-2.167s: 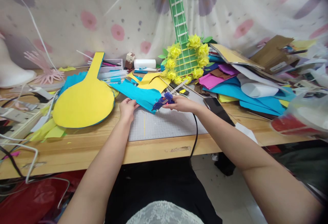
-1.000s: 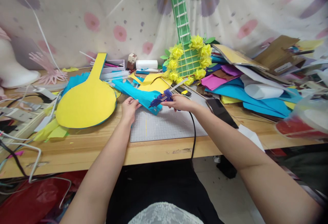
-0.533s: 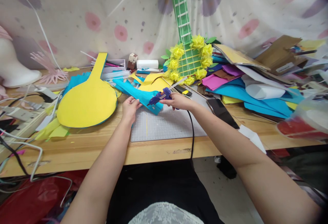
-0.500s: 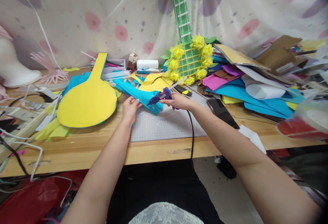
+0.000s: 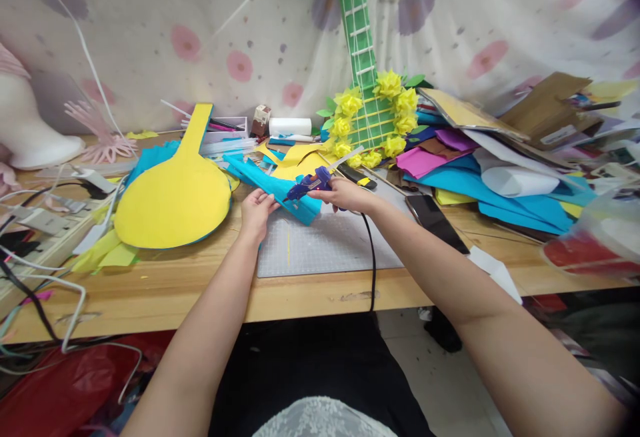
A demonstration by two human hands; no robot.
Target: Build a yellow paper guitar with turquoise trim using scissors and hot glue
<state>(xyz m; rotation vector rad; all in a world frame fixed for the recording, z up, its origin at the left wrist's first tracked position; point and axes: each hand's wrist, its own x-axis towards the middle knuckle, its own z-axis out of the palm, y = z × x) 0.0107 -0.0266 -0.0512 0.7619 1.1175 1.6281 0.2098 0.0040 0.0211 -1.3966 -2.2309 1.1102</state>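
My left hand (image 5: pixel 257 213) pinches the near edge of a long strip of blue paper (image 5: pixel 260 178), which slants over the grey cutting mat (image 5: pixel 320 247). In my right hand (image 5: pixel 345 195) is a dark blue glue gun (image 5: pixel 313 185), with a glue stick (image 5: pixel 345 159) poking out of its back. Its nozzle points left and sits at the blue paper, close to my left fingers; whether it touches cannot be made out. A black cord (image 5: pixel 372 257) hangs from the gun over the table edge. Left of my hands lies a yellow guitar-shaped cutout (image 5: pixel 173 203) with a blue side.
A green paper guitar with yellow flowers (image 5: pixel 367 117) leans at the back. Piled coloured paper (image 5: pixel 520 193), a phone (image 5: pixel 435 223) and a clear tub with red (image 5: pixel 595 243) stand right. A power strip with cables (image 5: pixel 43 250) lies left. Yellow scraps (image 5: pixel 300 160) lie behind the mat.
The glue gun's nozzle has shifted slightly left along the blue paper, towards my left fingers. My left hand keeps its hold, and the whole view has moved a little.
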